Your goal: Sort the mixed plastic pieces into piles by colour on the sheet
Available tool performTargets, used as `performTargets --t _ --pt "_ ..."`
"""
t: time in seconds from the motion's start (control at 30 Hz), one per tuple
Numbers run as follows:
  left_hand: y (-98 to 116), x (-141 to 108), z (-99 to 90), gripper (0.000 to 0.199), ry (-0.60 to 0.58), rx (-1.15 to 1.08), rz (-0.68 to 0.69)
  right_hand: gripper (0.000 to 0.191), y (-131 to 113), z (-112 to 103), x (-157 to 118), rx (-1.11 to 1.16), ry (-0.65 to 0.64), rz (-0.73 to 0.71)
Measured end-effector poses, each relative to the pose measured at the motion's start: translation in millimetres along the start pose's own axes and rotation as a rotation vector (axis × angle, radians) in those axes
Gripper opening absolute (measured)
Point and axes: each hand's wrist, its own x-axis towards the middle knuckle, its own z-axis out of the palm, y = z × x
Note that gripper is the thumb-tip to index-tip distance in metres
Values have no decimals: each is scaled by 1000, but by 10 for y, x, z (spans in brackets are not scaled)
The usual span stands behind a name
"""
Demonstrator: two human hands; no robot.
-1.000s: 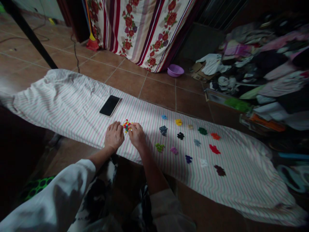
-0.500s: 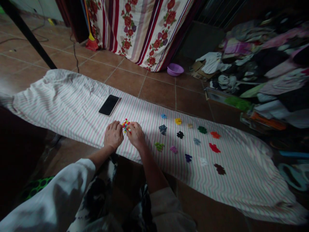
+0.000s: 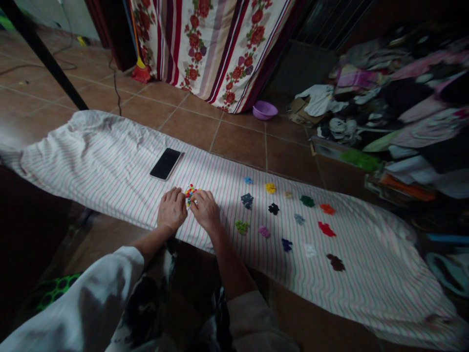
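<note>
A pile of small, mixed-colour pieces (image 3: pixel 190 192), red, yellow, green and white, lies on the striped cloth (image 3: pixel 120 161) between my two hands. My left hand (image 3: pixel 172 210) rests at the pile's left edge, its fingers curled and close together. From the right, my right hand (image 3: pixel 205 210) reaches the pile with bent fingers drawn into a pinch. Whatever either hand's fingertips hold is too small or hidden to make out. Several single-colour heaps sit to the right, among them a grey-blue heap (image 3: pixel 247 200), a lime green heap (image 3: pixel 242 227) and a yellow heap (image 3: pixel 270 187).
A phone (image 3: pixel 166 164) lies dark beyond my left hand. Further right are red (image 3: pixel 326 229), brown (image 3: pixel 335 262) and white (image 3: pixel 310 250) heaps. On the tiled floor stand a purple basin (image 3: pixel 264 110) and a red broom (image 3: pixel 141 72), near a floral curtain (image 3: pixel 216 49).
The whole view has tilted slightly, so everything sits a little lower. Both hands stay at the mixed pile, with only slight movement of the right fingers.
</note>
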Motion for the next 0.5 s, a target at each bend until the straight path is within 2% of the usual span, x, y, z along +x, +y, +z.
performTargets --t 0.5 --pt "-15 -4 16 21 17 10 8 12 46 44 2 -11 -15 -67"
